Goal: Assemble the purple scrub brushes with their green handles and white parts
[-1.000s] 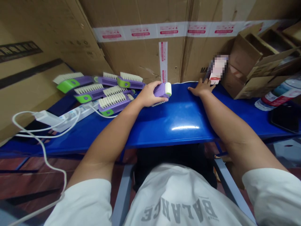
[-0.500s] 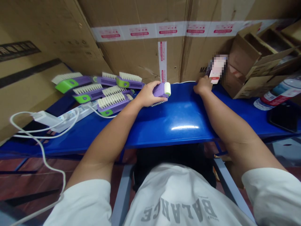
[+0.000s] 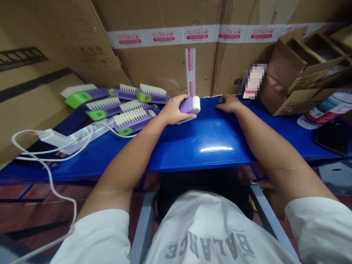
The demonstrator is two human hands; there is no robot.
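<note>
In the head view my left hand [image 3: 173, 110] is closed around a purple brush [image 3: 187, 105]. The brush has a small white roller on its right end, and its pale bristles show underneath, facing the table. My right hand [image 3: 227, 103] hovers over or rests on the blue table to the right of that brush; its fingers are apart and nothing shows in them. Several more purple-and-green brushes [image 3: 132, 129] lie in a loose group left of my left hand, with white bristles facing up.
A white power strip [image 3: 79, 141] with white cables lies at the left on the blue table [image 3: 209, 135]. At the right are a blurred-out phone-like object [image 3: 254, 81], cardboard bins [image 3: 288, 62], a bottle [image 3: 321, 112] and a black phone [image 3: 332, 137]. Large cardboard boxes [image 3: 165, 62] stand behind.
My right hand has come away from the blurred phone-like object and moved left toward the held brush. My left hand and its brush have stayed almost still.
</note>
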